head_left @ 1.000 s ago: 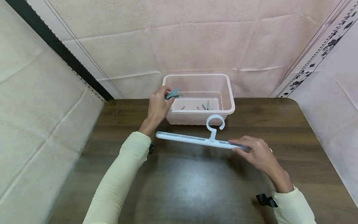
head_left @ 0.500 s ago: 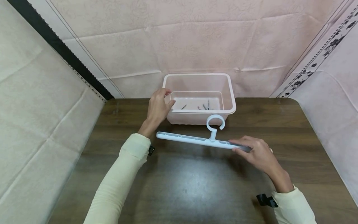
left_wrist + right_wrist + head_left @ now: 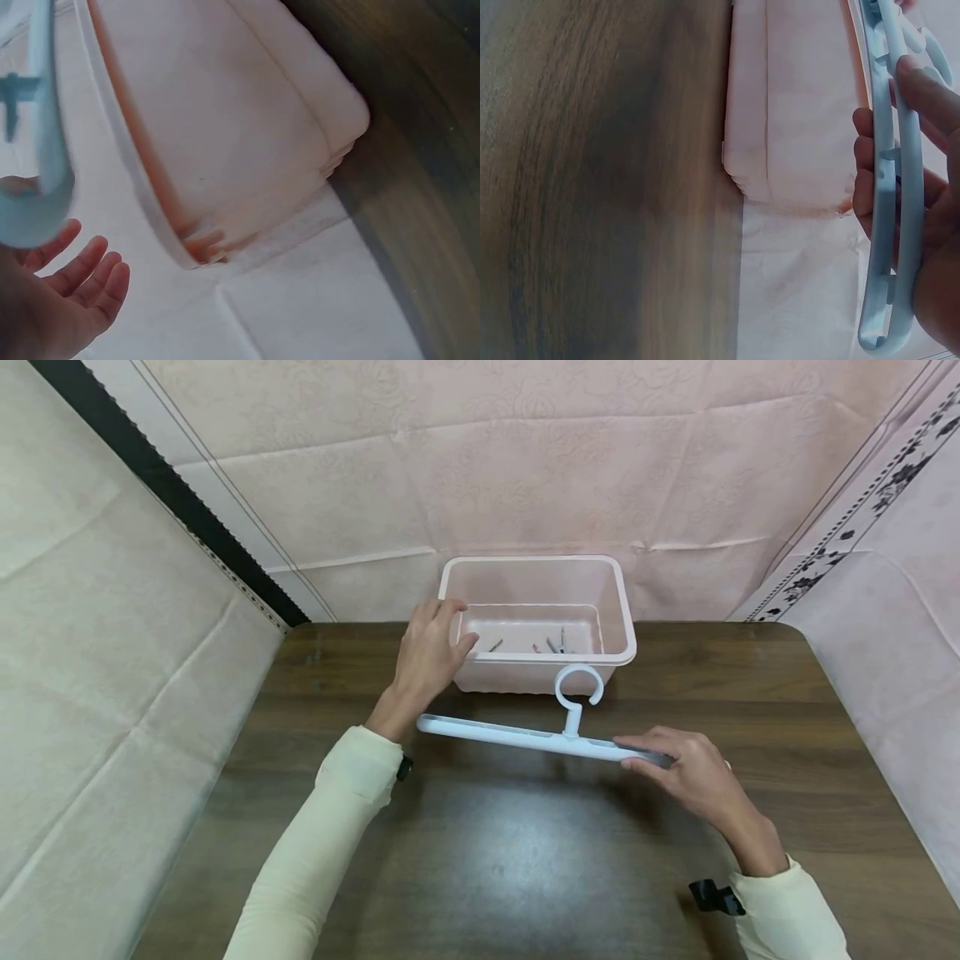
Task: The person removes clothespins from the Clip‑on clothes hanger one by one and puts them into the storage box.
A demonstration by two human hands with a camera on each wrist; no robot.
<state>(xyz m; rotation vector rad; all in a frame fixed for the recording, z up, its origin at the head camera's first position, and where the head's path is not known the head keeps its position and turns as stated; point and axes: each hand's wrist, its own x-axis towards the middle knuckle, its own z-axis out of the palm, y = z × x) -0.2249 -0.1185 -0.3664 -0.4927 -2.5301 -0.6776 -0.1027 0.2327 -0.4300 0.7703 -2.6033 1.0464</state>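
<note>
We hold the white hanger bar (image 3: 525, 737) by its right end, our right hand (image 3: 686, 768) pinching it between thumb and fingers so it hangs level above the tabletop (image 3: 525, 852), its ring hook (image 3: 577, 685) pointing toward the far edge. That grip leaves the rest of the bar free. Our left hand (image 3: 429, 653) hovers with fingers relaxed and nothing in them at the near left corner of the pink plastic bin (image 3: 622, 610), which sits at the far edge of the tabletop. Several clothespins (image 3: 551, 645) lie on the bin's floor, close to that hand.
</note>
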